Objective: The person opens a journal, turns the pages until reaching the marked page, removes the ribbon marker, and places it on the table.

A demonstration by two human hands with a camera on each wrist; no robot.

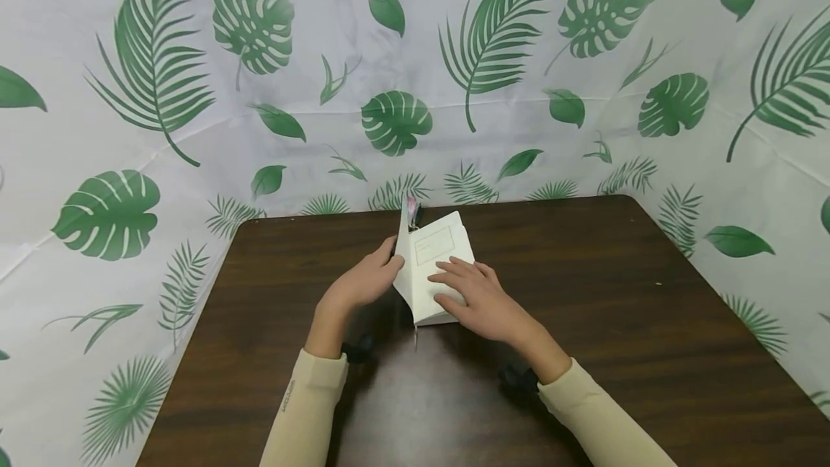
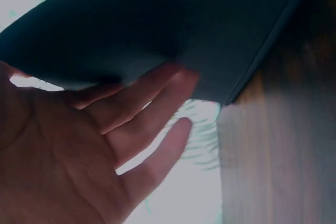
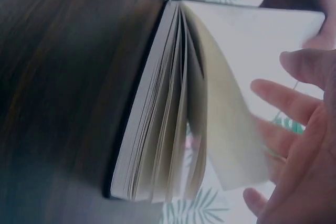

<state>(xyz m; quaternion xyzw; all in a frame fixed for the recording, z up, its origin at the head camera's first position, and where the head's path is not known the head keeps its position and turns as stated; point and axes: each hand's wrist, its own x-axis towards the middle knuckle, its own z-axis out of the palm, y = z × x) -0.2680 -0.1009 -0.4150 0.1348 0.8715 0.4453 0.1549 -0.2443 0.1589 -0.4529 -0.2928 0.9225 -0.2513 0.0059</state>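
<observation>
A small notebook with cream pages and a dark cover is open near the middle of the table. My left hand holds the raised front cover, its thumb on the white inner side and its fingers against the dark outside. My right hand lies over the right-hand page, fingers spread and fairly straight. In the right wrist view, a page bows upward beside those fingers, and more leaves fan out below it. A thin ribbon hangs from the notebook's near end.
A dark wood-grain table bears the notebook. Just beyond the raised cover is a small pink and dark item, too small to make out. A white cloth with green leaf prints hangs behind and at both sides.
</observation>
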